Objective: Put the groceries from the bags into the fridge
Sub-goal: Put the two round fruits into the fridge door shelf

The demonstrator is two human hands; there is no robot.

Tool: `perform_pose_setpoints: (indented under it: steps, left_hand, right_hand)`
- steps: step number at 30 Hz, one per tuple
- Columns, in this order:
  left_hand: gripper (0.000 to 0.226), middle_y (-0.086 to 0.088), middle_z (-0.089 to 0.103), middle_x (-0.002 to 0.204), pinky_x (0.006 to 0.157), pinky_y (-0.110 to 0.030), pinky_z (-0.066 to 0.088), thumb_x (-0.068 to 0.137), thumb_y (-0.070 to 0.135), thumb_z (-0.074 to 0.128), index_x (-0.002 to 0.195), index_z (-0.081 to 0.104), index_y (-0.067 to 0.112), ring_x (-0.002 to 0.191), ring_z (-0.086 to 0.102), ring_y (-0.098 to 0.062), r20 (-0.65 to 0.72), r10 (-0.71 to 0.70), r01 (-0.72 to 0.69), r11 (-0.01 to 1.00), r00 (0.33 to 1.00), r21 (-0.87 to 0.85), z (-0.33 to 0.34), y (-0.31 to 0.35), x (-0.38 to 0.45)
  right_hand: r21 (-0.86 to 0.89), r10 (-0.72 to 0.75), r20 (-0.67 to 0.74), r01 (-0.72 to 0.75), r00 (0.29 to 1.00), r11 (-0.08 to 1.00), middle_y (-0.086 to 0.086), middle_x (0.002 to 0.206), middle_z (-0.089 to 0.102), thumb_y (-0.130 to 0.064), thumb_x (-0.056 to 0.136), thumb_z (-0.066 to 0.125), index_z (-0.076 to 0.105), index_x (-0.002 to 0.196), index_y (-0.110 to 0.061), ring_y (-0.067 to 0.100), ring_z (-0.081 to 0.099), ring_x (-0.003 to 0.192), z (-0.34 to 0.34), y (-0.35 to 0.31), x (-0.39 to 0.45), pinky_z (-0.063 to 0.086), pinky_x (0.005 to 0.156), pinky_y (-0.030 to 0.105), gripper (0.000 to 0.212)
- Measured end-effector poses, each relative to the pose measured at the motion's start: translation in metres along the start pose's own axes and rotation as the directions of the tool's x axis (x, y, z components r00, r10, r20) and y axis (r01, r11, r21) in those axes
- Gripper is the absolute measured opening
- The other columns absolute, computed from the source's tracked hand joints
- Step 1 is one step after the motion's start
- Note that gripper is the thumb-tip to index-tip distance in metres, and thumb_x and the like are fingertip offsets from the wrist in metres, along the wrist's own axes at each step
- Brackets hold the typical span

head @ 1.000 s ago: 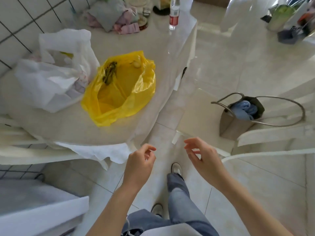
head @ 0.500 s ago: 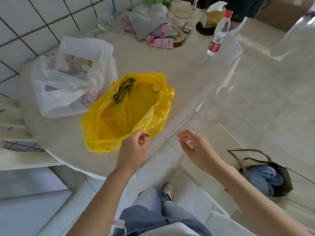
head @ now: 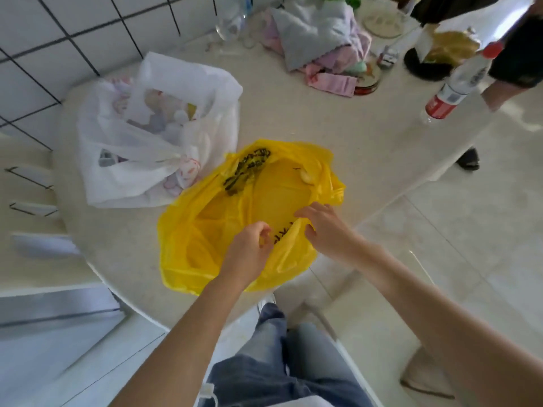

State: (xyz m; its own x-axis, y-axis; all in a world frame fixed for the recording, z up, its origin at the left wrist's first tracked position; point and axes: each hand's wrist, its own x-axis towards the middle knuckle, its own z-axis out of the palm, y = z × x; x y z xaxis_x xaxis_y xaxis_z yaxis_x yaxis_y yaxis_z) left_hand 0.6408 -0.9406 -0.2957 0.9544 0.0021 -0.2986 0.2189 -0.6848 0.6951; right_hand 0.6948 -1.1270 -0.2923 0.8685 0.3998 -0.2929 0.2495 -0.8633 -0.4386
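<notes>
Both hands gripped the near rim of a yellow bag (head: 223,230), left hand (head: 249,254) pinching, right hand (head: 326,230) fingers curled, near the tabletop (head: 323,124) edge in a tiled room.

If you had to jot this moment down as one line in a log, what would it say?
step: opening bag | left hand: pinches near rim of crinkled yellow plastic bag | right hand: on same rim | white plastic bag: untouched | fridge: unseen

white bag (head: 152,136) contents blurred (can't ID) | yellow bag (head: 235,218) print illegible | bottle (head: 458,83) cap blurred
</notes>
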Motion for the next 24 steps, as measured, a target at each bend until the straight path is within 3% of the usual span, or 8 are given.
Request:
perform_pose_setpoints:
  steps: [3, 7, 10, 12, 14, 16, 21, 24]
  left_hand:
    - [0.027, 0.003, 0.067, 0.107, 0.080, -0.037, 0.051, 0.094, 0.038, 0.057, 0.113, 0.061, 0.019, 0.097, 0.062, -0.019, 0.131, -0.055, 0.052, 0.998, 0.990, 0.025, 0.007, 0.003, 0.003]
    - [0.033, 0.005, 0.066, 0.118, 0.085, -0.035, 0.050, 0.093, 0.038, 0.057, 0.121, 0.059, 0.021, 0.105, 0.061, -0.018, 0.208, -0.056, 0.046, 0.998, 0.977, 0.051, 0.015, 0.009, 0.000]
    - [0.030, -0.003, 0.067, 0.114, 0.087, -0.038, 0.049, 0.095, 0.037, 0.053, 0.117, 0.064, 0.019, 0.107, 0.059, -0.022, 0.234, -0.033, 0.020, 0.998, 0.972, 0.056, 0.019, 0.010, -0.003]
    - [0.025, -0.003, 0.064, 0.090, 0.079, -0.042, 0.049, 0.097, 0.041, 0.049, 0.089, 0.065, 0.023, 0.091, 0.058, -0.025, 0.266, -0.019, 0.004, 0.998, 0.964, 0.056, 0.024, 0.011, -0.005]
    - [0.038, 0.001, 0.048, 0.068, 0.064, -0.039, 0.042, 0.099, 0.042, 0.045, 0.065, 0.046, 0.025, 0.074, 0.053, -0.024, 0.311, -0.050, 0.038, 0.998, 0.949, 0.047, 0.031, 0.014, -0.009]
    - [0.044, 0.004, 0.042, 0.062, 0.057, -0.034, 0.029, 0.101, 0.043, 0.040, 0.061, 0.039, 0.024, 0.066, 0.048, -0.023, 0.334, -0.079, 0.069, 0.997, 0.939, 0.041, 0.036, 0.018, -0.011]
    - [0.042, 0.001, 0.052, 0.075, 0.059, -0.030, 0.032, 0.103, 0.040, 0.035, 0.068, 0.049, 0.021, 0.072, 0.050, -0.016, 0.307, -0.080, 0.053, 0.994, 0.948, 0.096, 0.046, 0.019, -0.006]
    - [0.021, 0.004, 0.063, 0.102, 0.076, -0.030, 0.048, 0.099, 0.028, 0.049, 0.102, 0.067, 0.018, 0.100, 0.052, -0.014, 0.122, -0.056, 0.038, 0.989, 0.991, 0.142, 0.048, 0.006, 0.000]
  right_hand:
    - [-0.255, -0.031, 0.161, 0.072, 0.987, 0.964, 0.002, 0.142, 0.040, -0.002, 0.086, 0.045, 0.041, 0.141, -0.031, 0.034, 0.034, 0.131, 0.008, 0.006, 0.023, 0.031, 0.108, 0.039, 0.063]
    - [-0.380, -0.025, 0.298, 0.142, 0.954, 0.914, 0.001, 0.148, 0.033, -0.013, 0.086, 0.053, 0.055, 0.129, -0.027, 0.036, 0.019, 0.140, 0.008, 0.017, 0.036, 0.032, 0.110, 0.043, 0.046]
    - [-0.260, -0.186, 0.189, 0.232, 0.964, 0.937, 0.007, 0.126, 0.057, -0.016, 0.078, 0.055, 0.070, 0.099, -0.017, 0.040, 0.043, 0.127, 0.003, 0.029, 0.030, 0.044, 0.098, 0.048, 0.026]
    - [-0.201, -0.291, 0.100, 0.305, 0.952, 0.931, 0.007, 0.102, 0.066, -0.024, 0.072, 0.048, 0.070, 0.081, -0.016, 0.039, 0.059, 0.106, 0.001, 0.042, 0.022, 0.053, 0.084, 0.048, 0.024]
    - [-0.175, -0.334, 0.100, 0.347, 0.937, 0.921, 0.004, 0.094, 0.065, -0.021, 0.072, 0.052, 0.068, 0.078, -0.018, 0.033, 0.062, 0.098, 0.000, 0.057, 0.012, 0.055, 0.080, 0.042, 0.017]
    - [-0.145, -0.357, 0.100, 0.369, 0.929, 0.918, 0.001, 0.093, 0.064, -0.011, 0.071, 0.066, 0.068, 0.080, -0.018, 0.029, 0.060, 0.096, -0.002, 0.069, 0.002, 0.053, 0.081, 0.035, 0.012]
    - [-0.103, -0.297, 0.146, 0.313, 0.944, 0.944, -0.002, 0.099, 0.065, -0.006, 0.075, 0.058, 0.073, 0.094, -0.020, 0.027, 0.057, 0.101, -0.002, 0.093, -0.006, 0.051, 0.087, 0.036, 0.028]
    - [-0.062, -0.234, 0.157, 0.246, 0.960, 0.967, -0.002, 0.110, 0.064, -0.002, 0.082, 0.053, 0.071, 0.108, -0.019, 0.025, 0.054, 0.109, -0.005, 0.095, 0.004, 0.046, 0.096, 0.035, 0.036]
